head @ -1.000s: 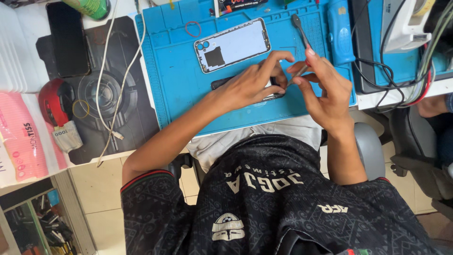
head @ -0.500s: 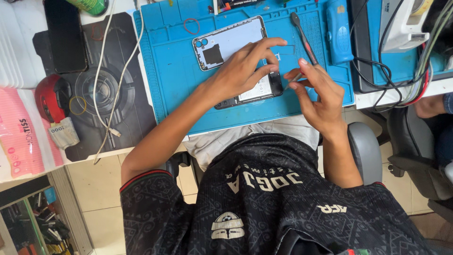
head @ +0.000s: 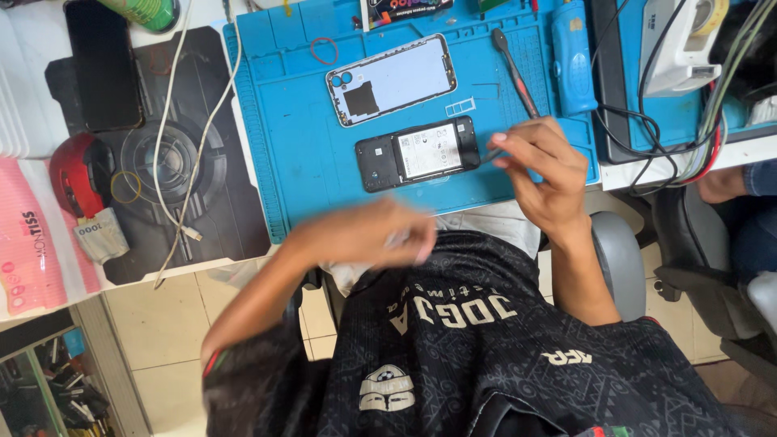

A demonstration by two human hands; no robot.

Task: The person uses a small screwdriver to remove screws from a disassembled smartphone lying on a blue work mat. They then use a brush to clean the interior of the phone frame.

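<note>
Opened phone [head: 418, 152], back removed, lying flat on the blue mat [head: 299, 154] near its front edge; a white rectangular label covers the middle of its dark interior. Right hand [head: 541, 166] just beside the phone's right end, fingers curled around a thin tool [head: 492, 154] whose tip meets that end. Left hand [head: 380, 235] blurred, off the mat and in front of the person's chest; how far it is open, and whether it holds anything, cannot be told. Back cover [head: 392, 78], pale with a dark square patch and camera holes, lies on the mat just behind the phone, slightly tilted. A black-handled tool [head: 513, 71] and a blue cylinder [head: 572, 57] rest to the right of the cover; a red ring [head: 324, 51] to its left. Left of the mat, a black pad [head: 235, 186] with a round emblem bears a dark phone [head: 103, 65], a white cable [head: 174, 121], a red round object [head: 77, 171] and a small grey sachet [head: 101, 235]. A pink packet [head: 28, 259] lies at the far left edge. Dark cables [head: 672, 137] and a white device [head: 676, 44] occupy the right. Below the bench, pale floor tiles [head: 154, 356] and a grey chair [head: 619, 259].
</note>
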